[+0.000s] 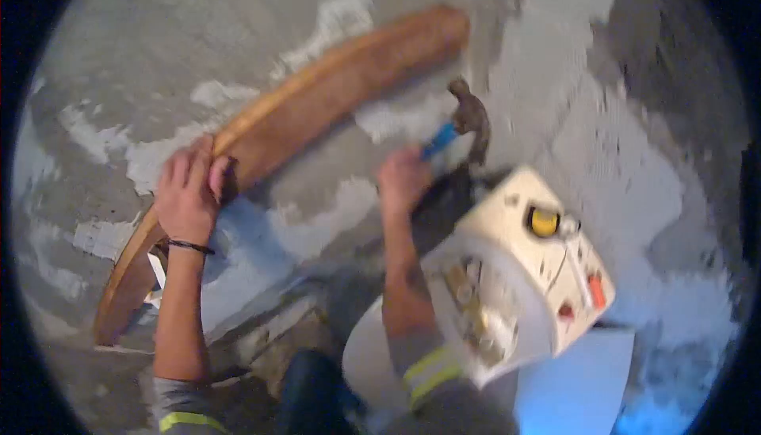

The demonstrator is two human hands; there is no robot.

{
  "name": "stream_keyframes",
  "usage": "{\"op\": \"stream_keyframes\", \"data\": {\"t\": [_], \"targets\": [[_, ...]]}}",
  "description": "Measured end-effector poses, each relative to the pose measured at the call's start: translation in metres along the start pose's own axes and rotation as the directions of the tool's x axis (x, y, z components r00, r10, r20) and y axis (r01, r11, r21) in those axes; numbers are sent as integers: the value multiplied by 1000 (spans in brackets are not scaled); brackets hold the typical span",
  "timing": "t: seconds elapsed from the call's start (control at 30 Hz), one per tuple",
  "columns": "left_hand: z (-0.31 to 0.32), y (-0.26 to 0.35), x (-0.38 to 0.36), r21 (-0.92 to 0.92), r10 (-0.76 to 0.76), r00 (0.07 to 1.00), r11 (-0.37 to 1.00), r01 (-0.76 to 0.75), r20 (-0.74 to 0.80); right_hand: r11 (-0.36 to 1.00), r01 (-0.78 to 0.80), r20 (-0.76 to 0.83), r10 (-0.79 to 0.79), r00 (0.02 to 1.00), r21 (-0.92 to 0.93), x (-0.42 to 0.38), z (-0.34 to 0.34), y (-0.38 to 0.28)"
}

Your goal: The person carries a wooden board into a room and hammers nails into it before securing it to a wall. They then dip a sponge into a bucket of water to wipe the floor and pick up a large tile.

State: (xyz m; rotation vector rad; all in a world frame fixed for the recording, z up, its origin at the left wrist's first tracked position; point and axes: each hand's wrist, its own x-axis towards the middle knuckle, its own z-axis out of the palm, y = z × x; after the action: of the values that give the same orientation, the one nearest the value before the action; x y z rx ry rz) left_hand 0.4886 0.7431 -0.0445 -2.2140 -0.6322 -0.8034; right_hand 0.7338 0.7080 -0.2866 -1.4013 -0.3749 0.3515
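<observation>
A long curved piece of wood (317,98) runs from the lower left to the upper middle of the head view. My left hand (189,189) grips it left of its middle, fingers over the upper edge and thumb on the near face. In my right hand (403,180) is a claw hammer (472,114), held by its blue handle. Its metal head is up and to the right, below the far end of the wood and apart from it. Behind my left wrist, a small white piece (158,269) shows against the wood.
At my right, a white bucket (539,304) holds assorted small items. Beside it is a pale board (515,197) with a yellow tape measure (544,222) and a red-orange tool (596,291). A light panel (579,379) lies below. Patchy grey concrete (571,62) surrounds everything.
</observation>
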Motion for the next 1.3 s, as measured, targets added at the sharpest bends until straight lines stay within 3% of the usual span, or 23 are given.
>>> {"op": "stream_keyframes", "data": {"t": [0.03,0.07,0.1,0.13,0.27,0.3,0.37,0.53,0.6,0.67,0.73,0.77,0.8,0.83,0.87,0.9,0.93,0.97,1.07,1.13,1.17,1.23,1.3], "targets": [[1,-6,11,38,-27,999,999,29,-40,901,21,49,-47,998,433,-5,-17,-57],[0,0,9,25,-14,1000,1000,14,-12,663,-37,51,-1,999,748,-49,-52,-70],[-6,4,2,22,-15,1000,1000,15,8,731,-73,20,82,996,679,-93,-71,-65],[-1,-3,-1,-13,3,1000,1000,-2,23,771,-54,8,63,998,635,-96,-66,-74],[-16,-5,6,-163,33,998,986,-41,-52,743,-322,319,153,935,587,-171,-52,-122],[-16,-9,6,-168,20,999,985,-28,-48,751,-324,323,155,934,575,-175,-44,-133],[-18,-9,6,-299,22,999,954,-30,-30,802,-462,456,273,847,378,-181,-31,-147],[-23,-18,5,-523,34,999,851,-51,-42,848,-462,457,314,832,260,-182,-14,-170],[-33,-28,-4,-677,-10,999,736,31,35,863,-457,376,359,854,214,-186,-17,-174],[-69,-30,-63,-845,-58,932,406,349,357,884,-441,383,358,851,153,-184,-17,-162],[-132,-31,-121,-754,-333,924,553,354,190,897,-435,253,402,880,86,-193,-1,-195],[-156,-50,-158,-677,-400,888,592,438,225,828,-537,202,505,839,159,-187,-3,-184],[-169,-70,-194,-495,-594,768,606,623,240,723,-657,474,512,716,212,-187,-6,-199],[-186,-82,-225,-314,-759,620,550,774,199,799,-576,413,472,779,174,-185,-5,-194],[-196,-112,-247,-300,-942,317,272,914,111,814,-566,306,509,804,130,-195,4,-219],[-196,-152,-273,-366,-997,30,52,929,-67,820,-558,341,493,800,125,-197,5,-224],[-201,-190,-304,-699,-928,-367,-302,649,60,825,-549,370,473,799,131,-189,1,-217],[-196,-227,-345,-678,-897,-435,-267,685,-86,824,-548,401,457,794,144,-188,1,-216],[-210,-294,-374,-749,-835,-549,-380,542,26,840,-519,424,417,804,158,-200,14,-233],[-202,-315,-375,-652,-853,-457,-499,571,252,842,-510,419,404,813,178,-195,13,-229],[-198,-320,-377,-652,-848,-471,-503,567,244,814,-541,485,394,781,210,-189,10,-224],[-190,-328,-385,-671,-863,-315,-505,542,395,857,-494,434,392,811,148,-194,18,-234],[-184,-334,-398,-638,-853,-317,-520,568,414,853,-503,453,396,799,142,-190,18,-235]]}}
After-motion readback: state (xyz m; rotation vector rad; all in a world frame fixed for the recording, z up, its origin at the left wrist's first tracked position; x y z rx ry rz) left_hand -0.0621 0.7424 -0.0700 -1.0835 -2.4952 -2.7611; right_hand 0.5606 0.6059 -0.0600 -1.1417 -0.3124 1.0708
